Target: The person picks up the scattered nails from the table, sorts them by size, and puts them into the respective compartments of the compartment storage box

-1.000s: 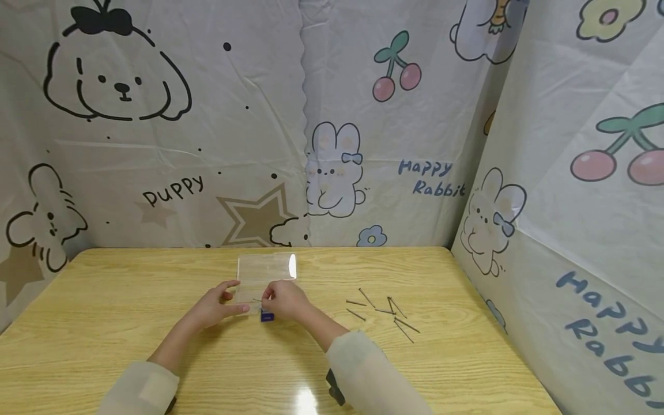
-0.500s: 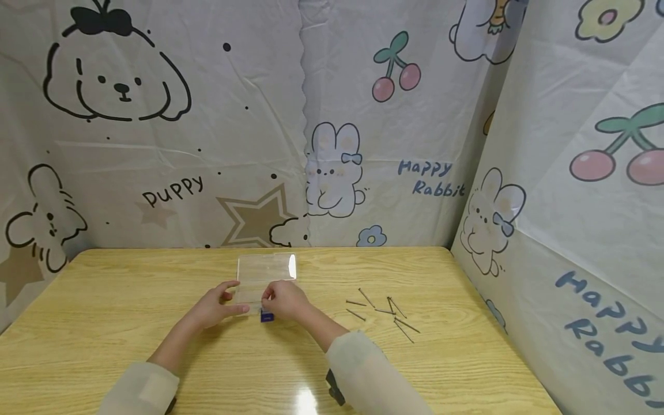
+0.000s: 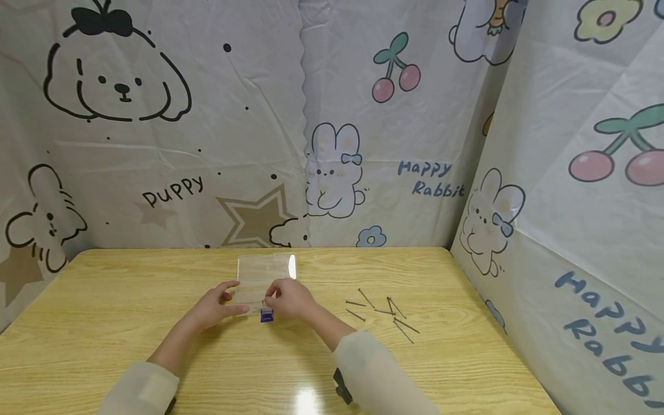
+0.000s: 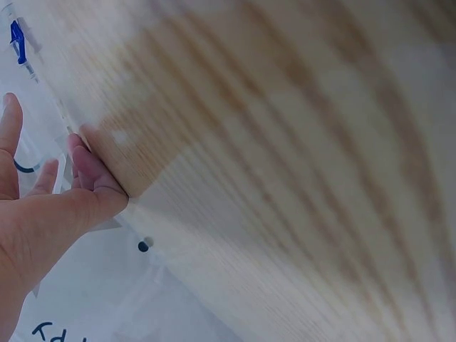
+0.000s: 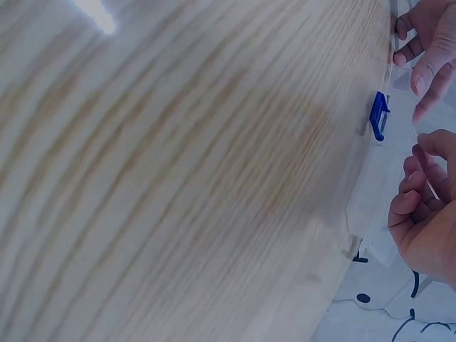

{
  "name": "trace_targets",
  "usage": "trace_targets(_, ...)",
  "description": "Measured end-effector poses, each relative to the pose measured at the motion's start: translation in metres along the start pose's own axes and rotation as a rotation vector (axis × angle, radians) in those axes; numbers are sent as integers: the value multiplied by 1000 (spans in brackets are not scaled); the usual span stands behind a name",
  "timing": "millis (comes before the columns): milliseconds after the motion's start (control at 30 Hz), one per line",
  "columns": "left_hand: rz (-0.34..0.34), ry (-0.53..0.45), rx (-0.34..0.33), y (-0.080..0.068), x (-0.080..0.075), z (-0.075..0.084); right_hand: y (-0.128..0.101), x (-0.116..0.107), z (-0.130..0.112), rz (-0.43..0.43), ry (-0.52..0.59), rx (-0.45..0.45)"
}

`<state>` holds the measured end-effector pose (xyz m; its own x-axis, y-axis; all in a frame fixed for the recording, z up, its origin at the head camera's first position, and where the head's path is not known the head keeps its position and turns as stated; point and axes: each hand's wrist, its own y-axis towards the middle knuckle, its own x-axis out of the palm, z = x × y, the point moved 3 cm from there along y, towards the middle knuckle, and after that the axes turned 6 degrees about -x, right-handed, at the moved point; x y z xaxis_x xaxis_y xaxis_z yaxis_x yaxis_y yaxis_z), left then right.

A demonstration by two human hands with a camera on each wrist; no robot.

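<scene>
Clear plastic box lies between both hands; left hand fingers steady it loosely, right hand pinches a nail.

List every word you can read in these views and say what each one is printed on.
"Puppy": on the back curtain, left of the star.
"Happy Rabbit": on the back curtain, right of the rabbit drawing.
"Happy Rabbit": on the right curtain, cut off at the frame edge.
Clear box and blue clasp: no text readable.
</scene>
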<state>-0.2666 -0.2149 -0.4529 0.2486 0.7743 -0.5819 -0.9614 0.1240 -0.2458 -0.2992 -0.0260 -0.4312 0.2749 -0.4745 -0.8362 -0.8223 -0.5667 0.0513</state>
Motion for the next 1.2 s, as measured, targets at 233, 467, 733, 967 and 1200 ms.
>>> trace_targets(233,7,15,-13,1,-1,1,-9,-10,5,9,-7,-33)
trace_targets(467,11,14,-12,0,-1,2,-20,-21,13,10,2,-33)
trace_targets(733,2,20,-1,1,-1,2,-32,-32,29,27,10,-22)
trace_targets(967,4,20,0,1,1,1,-44,-44,43,53,-7,-31)
trace_targets(1200,2,21,3,1,1,0,-58,-55,59,54,0,-12)
